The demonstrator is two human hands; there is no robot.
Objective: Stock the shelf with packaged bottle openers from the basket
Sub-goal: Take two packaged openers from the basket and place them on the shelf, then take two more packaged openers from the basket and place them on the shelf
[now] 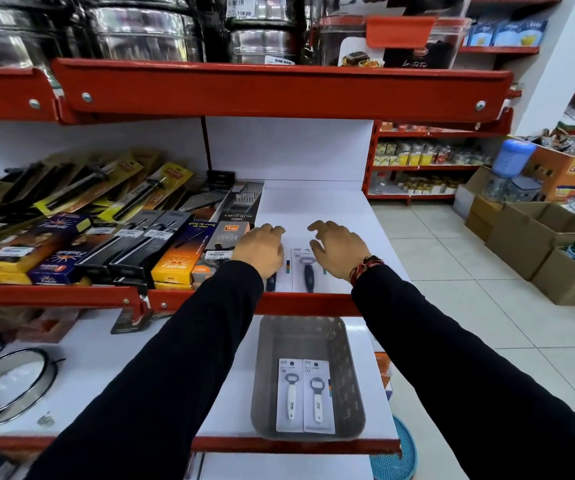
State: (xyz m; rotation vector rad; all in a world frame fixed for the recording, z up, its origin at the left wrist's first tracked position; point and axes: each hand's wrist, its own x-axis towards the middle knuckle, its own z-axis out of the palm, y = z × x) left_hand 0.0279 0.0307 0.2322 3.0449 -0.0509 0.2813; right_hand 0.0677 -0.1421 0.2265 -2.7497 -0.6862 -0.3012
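A: Hands now?
B: Both palm-down over middle shelf (314,202), near front edge. Left hand (260,249) resting flat on one dark-handled opener pack (271,280), fingers loosely curled, no real grip. Right hand (339,249) half open, fingers spread, hovering beside second dark-handled pack (308,271); gripping nothing as far as visible.
A: Rest of stock?
B: Two white-handled packs (305,394) lying flat, side by side, touching, at near end of grey basket (345,358). Basket on lower shelf, towards right front corner.
A: Handling?
B: Prob. light; thin card backing, stiff-ish but bendable, metal head giving most of the weight. Likely slick on smooth shelf, so sliding easy. Not fragile.
A: Where to take hold?
B: Pinch card by long edges or top end w/ thumb & fingers; else lift by handle bulge. Flat-lying, so tip up an edge first.
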